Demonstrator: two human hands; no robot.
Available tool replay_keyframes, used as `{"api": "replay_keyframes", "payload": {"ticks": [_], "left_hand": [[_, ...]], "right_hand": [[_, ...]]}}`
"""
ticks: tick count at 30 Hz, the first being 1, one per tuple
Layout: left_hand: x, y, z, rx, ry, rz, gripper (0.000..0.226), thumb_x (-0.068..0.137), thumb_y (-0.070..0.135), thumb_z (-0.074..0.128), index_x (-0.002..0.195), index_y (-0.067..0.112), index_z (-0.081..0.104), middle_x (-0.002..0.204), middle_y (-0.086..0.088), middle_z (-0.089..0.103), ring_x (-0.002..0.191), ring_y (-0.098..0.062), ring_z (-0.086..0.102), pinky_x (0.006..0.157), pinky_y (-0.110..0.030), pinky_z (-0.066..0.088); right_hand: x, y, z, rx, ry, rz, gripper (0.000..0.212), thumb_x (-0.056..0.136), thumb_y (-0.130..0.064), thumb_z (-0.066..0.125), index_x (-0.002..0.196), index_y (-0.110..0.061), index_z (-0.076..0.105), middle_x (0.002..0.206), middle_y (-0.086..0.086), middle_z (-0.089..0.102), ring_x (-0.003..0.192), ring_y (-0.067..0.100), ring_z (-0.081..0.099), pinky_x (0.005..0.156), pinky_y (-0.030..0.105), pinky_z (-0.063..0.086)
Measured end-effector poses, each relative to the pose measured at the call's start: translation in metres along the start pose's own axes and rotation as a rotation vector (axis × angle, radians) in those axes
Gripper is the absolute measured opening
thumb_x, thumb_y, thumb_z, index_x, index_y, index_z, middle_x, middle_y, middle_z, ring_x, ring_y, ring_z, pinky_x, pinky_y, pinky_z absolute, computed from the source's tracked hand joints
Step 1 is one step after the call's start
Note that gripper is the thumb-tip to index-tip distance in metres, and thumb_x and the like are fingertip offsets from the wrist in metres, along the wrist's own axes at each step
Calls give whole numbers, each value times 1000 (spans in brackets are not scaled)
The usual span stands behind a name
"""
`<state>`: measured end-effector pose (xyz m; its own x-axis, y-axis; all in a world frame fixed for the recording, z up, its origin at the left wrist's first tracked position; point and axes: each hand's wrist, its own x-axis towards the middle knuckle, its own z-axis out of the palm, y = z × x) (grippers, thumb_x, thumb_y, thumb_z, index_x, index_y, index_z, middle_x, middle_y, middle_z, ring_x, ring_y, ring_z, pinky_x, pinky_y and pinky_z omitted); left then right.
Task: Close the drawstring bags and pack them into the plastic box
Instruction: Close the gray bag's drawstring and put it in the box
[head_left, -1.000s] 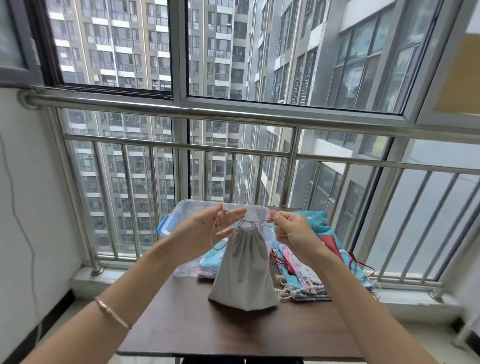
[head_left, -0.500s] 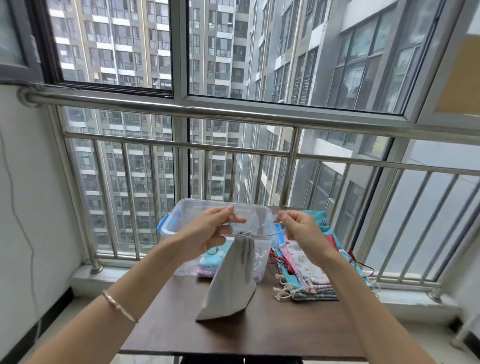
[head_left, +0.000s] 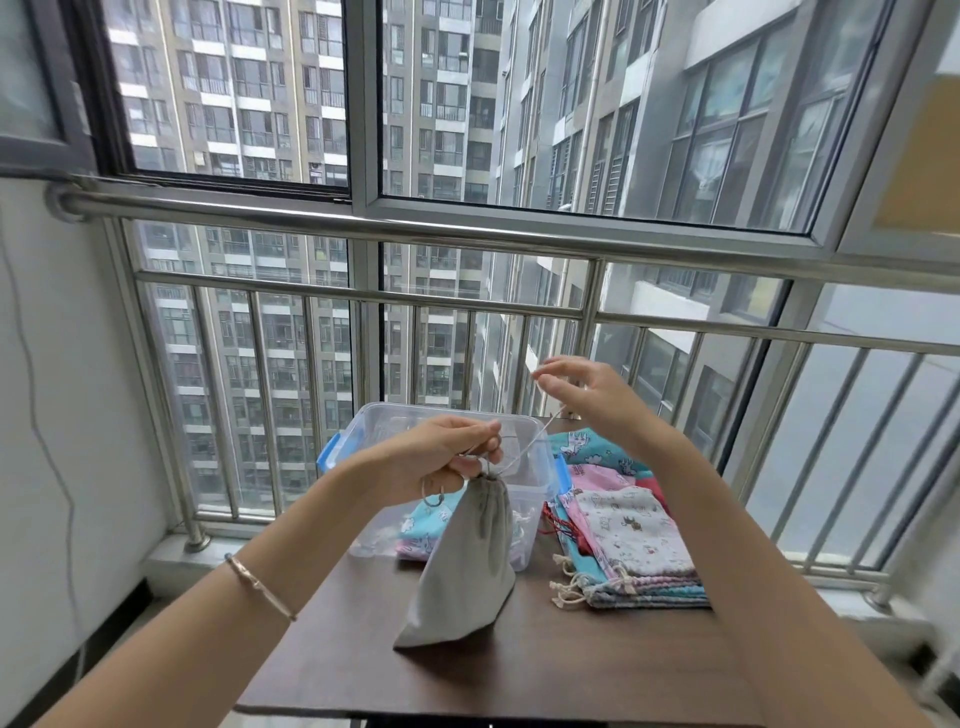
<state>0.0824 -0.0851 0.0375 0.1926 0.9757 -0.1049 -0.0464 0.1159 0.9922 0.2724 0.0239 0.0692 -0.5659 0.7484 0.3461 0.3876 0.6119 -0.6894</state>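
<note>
A plain grey drawstring bag (head_left: 465, 561) hangs in front of me, its mouth gathered tight and its bottom corner touching the table. My left hand (head_left: 441, 457) grips the drawstring loops right at the bag's neck. My right hand (head_left: 587, 397) is raised up and to the right, pinching one end of the drawstring (head_left: 524, 449), which runs taut down to the neck. Behind the bag stands the clear plastic box (head_left: 535, 441) with blue latches; patterned bags (head_left: 431, 522) lie inside it.
A stack of patterned drawstring bags (head_left: 628, 540) lies on the dark wooden table (head_left: 519, 670) right of the box. A steel railing (head_left: 467, 234) and windows stand close behind the table. A white wall runs along the left.
My right hand has pulled its cord end up and away to the right. The bag's mouth has drawn fully closed, and my left hand has moved to the neck.
</note>
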Motion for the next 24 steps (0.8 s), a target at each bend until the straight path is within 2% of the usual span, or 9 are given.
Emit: {"api": "replay_keyframes", "payload": {"ticks": [2,5,9,12,15,17,19,22,24], "left_hand": [[0,0,-2,-27,11,3,28,97,27,50,74,13,54,75,2,57,44,0,30,34,-9,24],[2,0,-2,47,76,10,26,97,29,51,78,12,57,85,0,66,45,-2,29,35,-10,24],[8,-5,4,242,173,20,28,97,30,50,105,7,65,113,0,71,41,-3,26,35,-13,25],[10,-6,7,285,169,1,36,98,29,49,110,-2,62,113,0,71,40,-2,26,35,-13,24],[8,-3,9,219,47,-13,25,98,29,48,88,9,58,109,-6,72,41,-4,24,34,-13,21],[7,-3,7,191,19,-14,26,98,30,48,78,15,54,96,-5,73,45,-5,24,35,-13,19],[6,-3,4,171,24,-9,27,98,31,48,76,15,55,83,0,68,47,-4,25,36,-13,18],[6,-3,2,128,48,2,27,97,31,50,77,14,57,77,3,63,48,-4,28,35,-12,21],[6,-2,2,104,74,14,27,97,29,50,76,13,58,76,4,62,48,-3,30,35,-11,23]], "right_hand": [[-7,3,-4,4,24,-16,27,93,-32,60,117,-21,66,140,-2,51,131,18,46,112,50,34],[-20,4,0,200,-48,23,33,88,-21,68,121,-22,61,135,-3,56,129,16,48,112,45,37],[-21,-4,-3,398,34,-22,29,88,-5,63,114,-17,62,117,0,65,117,17,58,96,22,50],[-16,-17,-12,469,46,-52,28,89,-1,59,114,-13,61,113,2,66,106,12,63,88,17,51],[-10,-27,-15,455,71,-73,31,90,0,59,121,-5,59,114,3,66,103,8,63,86,16,50],[-5,-27,-16,461,94,-62,32,90,-1,59,122,-4,59,116,4,66,107,12,63,91,18,50],[-2,-22,-15,386,72,-31,30,92,-4,59,121,-7,59,122,5,64,115,17,60,100,27,48],[-3,-11,-8,-74,-6,-16,29,94,-14,58,123,-15,59,135,3,56,121,21,56,108,42,41],[-7,-5,-1,-286,0,-38,30,94,-17,57,124,-16,60,142,0,51,115,10,56,109,33,35]]}}
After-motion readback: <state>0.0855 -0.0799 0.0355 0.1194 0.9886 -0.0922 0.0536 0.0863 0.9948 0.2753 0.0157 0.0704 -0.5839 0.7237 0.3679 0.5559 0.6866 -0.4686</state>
